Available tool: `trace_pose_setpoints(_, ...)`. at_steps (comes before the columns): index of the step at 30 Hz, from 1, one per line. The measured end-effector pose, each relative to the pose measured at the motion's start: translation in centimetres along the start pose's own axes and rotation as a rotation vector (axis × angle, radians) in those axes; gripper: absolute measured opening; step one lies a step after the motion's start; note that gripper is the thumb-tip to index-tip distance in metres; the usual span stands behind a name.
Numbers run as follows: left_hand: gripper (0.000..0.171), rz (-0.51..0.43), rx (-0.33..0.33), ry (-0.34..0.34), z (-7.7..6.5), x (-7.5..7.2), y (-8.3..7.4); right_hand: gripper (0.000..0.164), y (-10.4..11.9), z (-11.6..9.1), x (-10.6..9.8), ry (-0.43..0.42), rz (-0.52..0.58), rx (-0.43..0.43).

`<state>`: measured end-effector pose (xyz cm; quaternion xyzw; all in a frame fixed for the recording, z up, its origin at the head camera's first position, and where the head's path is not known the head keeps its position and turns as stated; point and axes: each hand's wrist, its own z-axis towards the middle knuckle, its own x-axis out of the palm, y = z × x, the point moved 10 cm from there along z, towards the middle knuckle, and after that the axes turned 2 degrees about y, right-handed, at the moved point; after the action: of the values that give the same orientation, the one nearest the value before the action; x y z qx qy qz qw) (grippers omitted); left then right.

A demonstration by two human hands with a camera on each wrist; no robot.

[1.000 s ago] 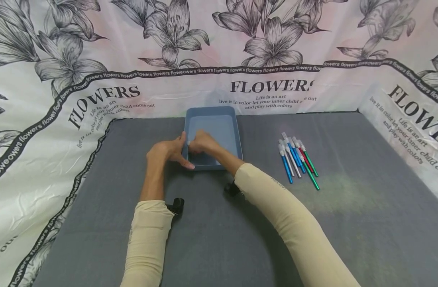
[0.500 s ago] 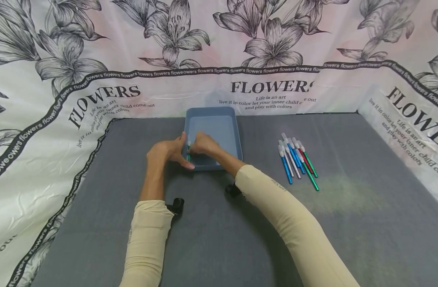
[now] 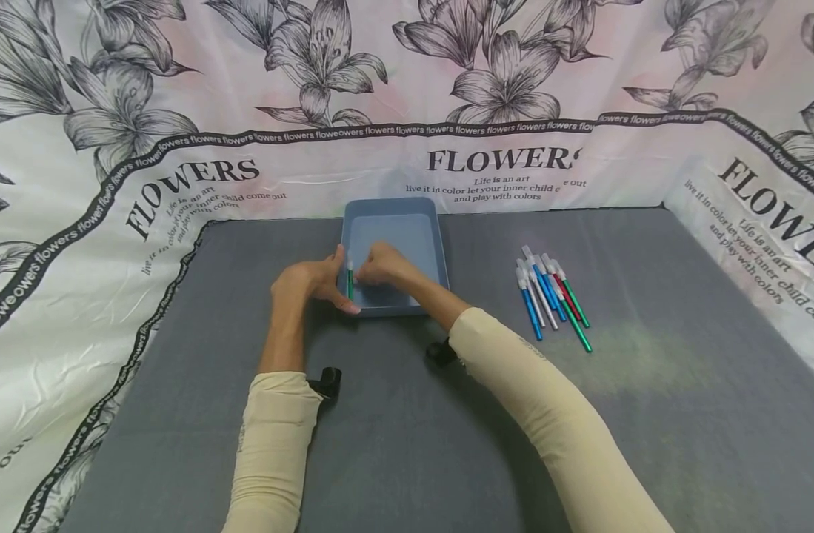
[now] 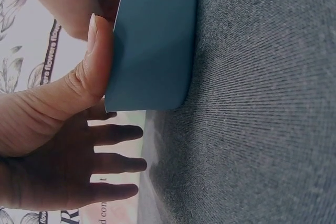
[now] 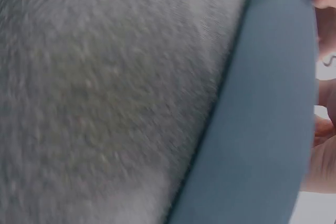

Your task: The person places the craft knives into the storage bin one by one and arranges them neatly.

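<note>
A blue-grey tray stands at the back of the table. My left hand steadies its near left corner, the thumb against the wall and the other fingers straight and spread beyond it. Inside the tray, a green pen with a clear cap lies along the left wall. My right hand is over the tray floor, just right of that pen, with loosely bent fingers and a small gap between them and the pen. In the right wrist view, the tray wall hides part of this hand.
Several capped pens in blue, silver, red and green lie bunched to the tray's right. A grey cloth covers the table. Behind it hangs a white flower-printed curtain.
The green pen has come into view along the tray's left wall, and my right hand has let go of it and shifted slightly right. My left hand stays at the corner.
</note>
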<state>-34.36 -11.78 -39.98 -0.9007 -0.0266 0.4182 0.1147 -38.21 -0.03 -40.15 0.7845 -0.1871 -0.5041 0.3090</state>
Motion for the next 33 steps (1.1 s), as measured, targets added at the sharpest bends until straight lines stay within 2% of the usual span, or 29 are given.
trace_pose_setpoints(3,0.134,0.011,0.011,0.006,0.2,0.1,-0.2,0.023,0.1,-0.9,-1.0,0.001,0.063,-0.042)
trace_pose_setpoints(8,0.132,0.027,0.036,0.013,0.4,0.2,-0.5,0.031,0.0,-2.6,-2.7,0.025,0.153,-0.068)
trace_pose_setpoints(12,0.133,0.018,0.019,0.008,0.4,0.3,-0.3,0.034,-0.3,-4.4,-4.3,0.031,0.139,-0.102)
trace_pose_setpoints(17,0.134,0.006,0.014,-0.006,0.4,0.3,-0.1,0.033,-1.3,-6.9,-6.8,-0.015,0.106,-0.148)
trace_pose_setpoints(21,0.135,-0.001,0.024,-0.016,0.3,0.4,-0.2,0.032,-3.2,-8.7,-8.8,-0.059,0.078,-0.155)
trace_pose_setpoints(24,0.135,-0.008,0.019,-0.029,0.3,0.4,-0.1,0.033,-5.3,-10.0,-10.1,-0.076,0.027,-0.129)
trace_pose_setpoints(33,0.137,-0.025,0.001,-0.047,0.2,0.8,0.1,0.034,-11.9,-13.8,-12.3,-0.06,-0.111,-0.061)
